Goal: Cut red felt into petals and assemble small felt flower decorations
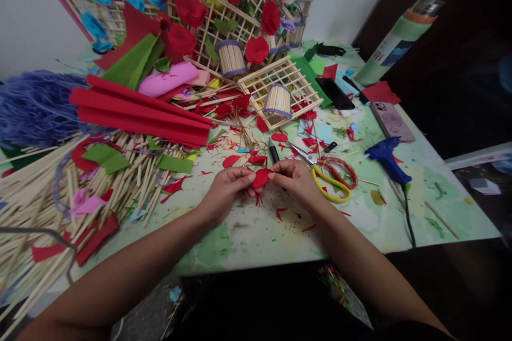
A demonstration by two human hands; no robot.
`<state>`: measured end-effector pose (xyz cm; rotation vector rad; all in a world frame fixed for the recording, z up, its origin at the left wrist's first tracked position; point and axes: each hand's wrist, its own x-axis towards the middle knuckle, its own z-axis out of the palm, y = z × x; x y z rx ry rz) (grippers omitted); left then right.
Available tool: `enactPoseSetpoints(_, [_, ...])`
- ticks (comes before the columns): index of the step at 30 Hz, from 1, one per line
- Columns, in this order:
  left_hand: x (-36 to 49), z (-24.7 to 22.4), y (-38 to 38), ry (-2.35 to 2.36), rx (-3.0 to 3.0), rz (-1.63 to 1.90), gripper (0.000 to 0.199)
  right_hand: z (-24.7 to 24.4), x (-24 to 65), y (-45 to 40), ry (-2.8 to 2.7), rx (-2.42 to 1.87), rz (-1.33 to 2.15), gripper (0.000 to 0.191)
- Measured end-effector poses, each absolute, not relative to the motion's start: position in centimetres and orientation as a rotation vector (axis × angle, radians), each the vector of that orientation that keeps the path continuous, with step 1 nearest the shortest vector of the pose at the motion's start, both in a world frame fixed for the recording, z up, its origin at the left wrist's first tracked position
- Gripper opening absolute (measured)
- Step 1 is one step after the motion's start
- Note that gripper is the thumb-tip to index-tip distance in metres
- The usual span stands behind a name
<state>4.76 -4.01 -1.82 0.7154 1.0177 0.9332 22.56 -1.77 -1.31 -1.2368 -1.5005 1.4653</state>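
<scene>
A small red paper petal is pinched between my two hands above the table's front part. My left hand grips its left edge with thumb and fingers. On the other side, my right hand holds the right edge the same way. Just behind them lies a black pen. Scissors with red and yellow handles rest beside my right hand, blades pointing away to the left. More cut red petals and thin red scraps are scattered around my hands.
Bamboo sticks and folded red crepe paper crowd the left. Stick lattices with paper flowers lean at the back. A small lattice with a stick basket lies mid-table. A blue glue gun, phone and bottle are on the right.
</scene>
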Motion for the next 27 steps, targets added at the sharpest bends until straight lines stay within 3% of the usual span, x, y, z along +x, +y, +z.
enactPoseSetpoints(9, [4.62, -1.68, -4.05, 0.965, 0.765, 0.860, 0.024, -0.53, 22.32, -1.82, -1.499, -1.165, 1.610, 0.017])
enactPoseSetpoints(27, [4.64, -1.89, -4.17, 1.026, 0.837, 0.778, 0.024, -0.70, 22.24, -1.91, -1.541, -1.178, 1.536, 0.017])
